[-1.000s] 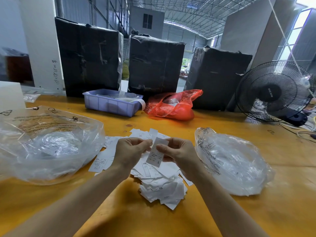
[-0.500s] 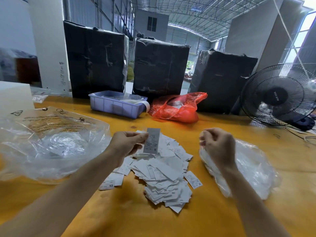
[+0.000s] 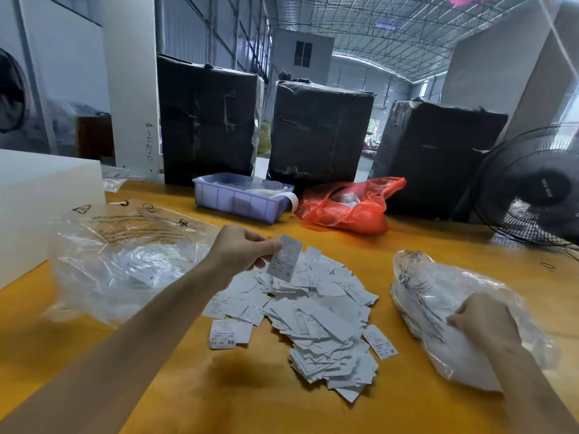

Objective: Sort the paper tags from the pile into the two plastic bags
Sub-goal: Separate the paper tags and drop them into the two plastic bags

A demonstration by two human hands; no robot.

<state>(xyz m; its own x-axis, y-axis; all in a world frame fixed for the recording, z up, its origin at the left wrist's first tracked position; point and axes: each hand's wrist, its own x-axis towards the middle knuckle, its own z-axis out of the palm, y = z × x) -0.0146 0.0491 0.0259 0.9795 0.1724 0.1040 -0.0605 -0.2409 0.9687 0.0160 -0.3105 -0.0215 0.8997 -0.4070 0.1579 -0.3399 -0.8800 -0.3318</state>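
A pile of white paper tags (image 3: pixel 316 321) lies spread on the yellow table (image 3: pixel 391 252). My left hand (image 3: pixel 241 250) pinches one paper tag (image 3: pixel 284 262) upright above the pile's far edge. A clear plastic bag (image 3: pixel 125 261) with tags inside lies at the left. A second clear plastic bag (image 3: pixel 438 296), also holding tags, lies at the right. My right hand (image 3: pixel 484 321) is in that bag's mouth with fingers curled; what they grip is hidden by the plastic.
A purple bin (image 3: pixel 238 198) and a red plastic bag (image 3: pixel 347 205) sit at the back, with three black-wrapped boxes (image 3: pixel 319 133) behind them. A black fan (image 3: pixel 532 186) stands at the right. A white block (image 3: pixel 40 195) occupies the left edge.
Both hands held one tag over the pile a second ago. My right hand has gone right and down into the right bag. My left hand keeps the tag raised.
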